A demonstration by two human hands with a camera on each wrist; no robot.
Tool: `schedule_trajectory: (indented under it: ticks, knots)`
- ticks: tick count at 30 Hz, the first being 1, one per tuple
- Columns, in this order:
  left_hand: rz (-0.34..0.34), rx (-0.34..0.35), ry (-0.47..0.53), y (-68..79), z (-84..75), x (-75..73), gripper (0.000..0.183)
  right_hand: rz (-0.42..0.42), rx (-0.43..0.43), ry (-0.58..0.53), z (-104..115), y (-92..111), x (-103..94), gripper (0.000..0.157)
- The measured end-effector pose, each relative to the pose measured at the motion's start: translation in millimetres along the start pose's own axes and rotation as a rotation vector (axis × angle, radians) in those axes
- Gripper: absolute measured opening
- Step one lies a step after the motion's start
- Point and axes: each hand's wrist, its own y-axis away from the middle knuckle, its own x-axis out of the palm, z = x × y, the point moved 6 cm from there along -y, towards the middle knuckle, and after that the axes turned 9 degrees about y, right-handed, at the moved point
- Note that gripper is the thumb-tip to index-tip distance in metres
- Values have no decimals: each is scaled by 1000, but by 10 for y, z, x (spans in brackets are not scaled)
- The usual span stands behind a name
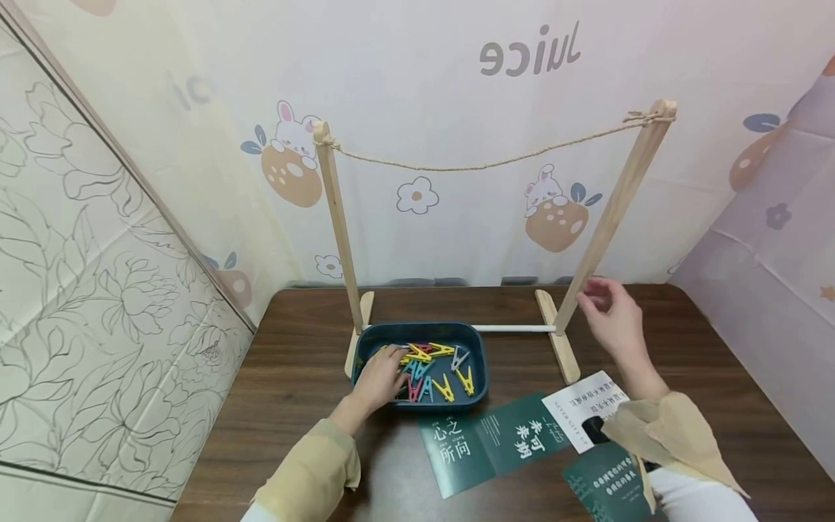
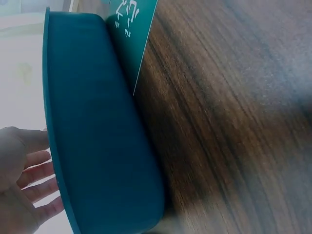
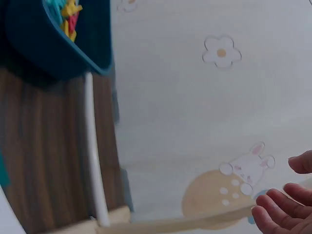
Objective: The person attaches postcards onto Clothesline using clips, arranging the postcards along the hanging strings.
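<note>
My left hand (image 1: 377,378) reaches over the near left rim of a dark blue plastic bin (image 1: 417,407), its fingers among small plastic clothespins (image 1: 445,389) in yellow, teal, red and grey. In the left wrist view, the fingers (image 2: 38,174) are extended and apart, their tips hidden behind the bin's rim. My right hand (image 1: 613,322) is raised beside the right wooden post (image 1: 609,217). In the right wrist view, its fingers (image 3: 280,207) are loosely bent and hold nothing. A twine line (image 1: 457,169) sags between the right post and the left post (image 1: 339,225).
Dark green printed cards (image 1: 457,464) lie in front of the bin. To their right are a white printed card (image 1: 574,406) and another green card (image 1: 603,471), partly under my right sleeve. A white rod (image 1: 515,328) joins the posts' feet. A printed curtain hangs behind the wooden table (image 1: 280,391).
</note>
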Motion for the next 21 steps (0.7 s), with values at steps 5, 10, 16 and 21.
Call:
schedule_trajectory:
  ticks: [5, 10, 16, 21]
  knots:
    - [60, -63, 16, -64, 67, 49, 48, 72, -24, -8, 34, 253, 170, 30]
    - [91, -45, 2, -134, 72, 65, 50, 193, -25, -39, 59, 488, 378, 30]
    - [142, -43, -36, -219, 88, 97, 51, 311, 16, -95, 75, 697, 600, 29]
    - [213, -82, -73, -287, 140, 162, 54, 391, 65, -164, 69, 833, 772, 31]
